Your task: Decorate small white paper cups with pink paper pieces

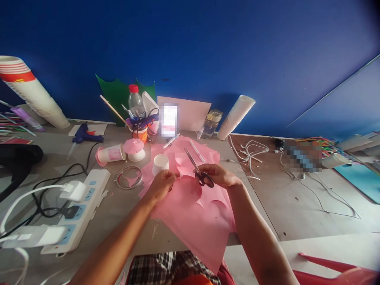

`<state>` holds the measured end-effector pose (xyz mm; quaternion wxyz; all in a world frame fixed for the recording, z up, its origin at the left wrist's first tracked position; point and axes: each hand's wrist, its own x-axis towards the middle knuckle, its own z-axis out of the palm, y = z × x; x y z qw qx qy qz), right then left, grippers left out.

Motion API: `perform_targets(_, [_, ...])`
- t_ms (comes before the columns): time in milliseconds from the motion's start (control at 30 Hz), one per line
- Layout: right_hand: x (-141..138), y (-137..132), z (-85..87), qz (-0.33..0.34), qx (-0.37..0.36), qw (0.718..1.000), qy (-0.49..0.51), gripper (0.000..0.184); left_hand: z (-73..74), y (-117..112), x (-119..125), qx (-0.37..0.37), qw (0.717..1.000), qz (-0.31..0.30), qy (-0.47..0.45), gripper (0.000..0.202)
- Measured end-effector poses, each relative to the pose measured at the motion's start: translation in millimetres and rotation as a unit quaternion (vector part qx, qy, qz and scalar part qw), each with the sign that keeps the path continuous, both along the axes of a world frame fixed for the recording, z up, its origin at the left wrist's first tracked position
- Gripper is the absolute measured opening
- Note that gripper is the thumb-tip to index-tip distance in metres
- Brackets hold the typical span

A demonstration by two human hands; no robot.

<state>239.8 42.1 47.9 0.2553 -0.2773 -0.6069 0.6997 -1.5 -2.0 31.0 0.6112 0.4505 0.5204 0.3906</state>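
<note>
My right hand (216, 175) is closed around the dark handles of a pair of scissors (194, 162), whose metal blades point up and away to the left. With its fingers pinched together, my left hand (164, 185) is at the edge of a cut piece of pink paper (185, 184). Its fingertips are partly hidden. Beneath both hands lie larger pink sheets (196, 225), one hanging over the table's front edge. Just beyond my left hand stands a white paper cup (160, 163). A white marker (196, 151) rests on the pink paper past the scissors.
Left are a power strip (81, 213) with plugs, a tape ring (129, 177), a pink-topped cup (135, 149) and a blue glue gun (86, 134). Behind stand a blurred phone (168, 120), a bottle (135, 101) and stacked cups (237, 116). White cables (251, 152) lie right.
</note>
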Motion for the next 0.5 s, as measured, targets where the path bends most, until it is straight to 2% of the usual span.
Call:
perform_targets(133, [-4, -3, 2.6, 0.035, -0.007, 0.999, -0.032, 0.039, 0.4, 1, -2, -0.009, 0.999, 0.034, -0.018, 0.016])
perform_targets(300, [11, -7, -3.4, 0.15, -0.017, 0.988, -0.007, 0.061, -1.3, 3, -3, -0.014, 0.998, 0.048, -0.034, 0.012])
perform_targets(500, [21, -9, -9.8, 0.194, -0.025, 0.977, -0.084, 0.058, -4.1, 3, -4, -0.009, 0.998, 0.049, -0.037, 0.015])
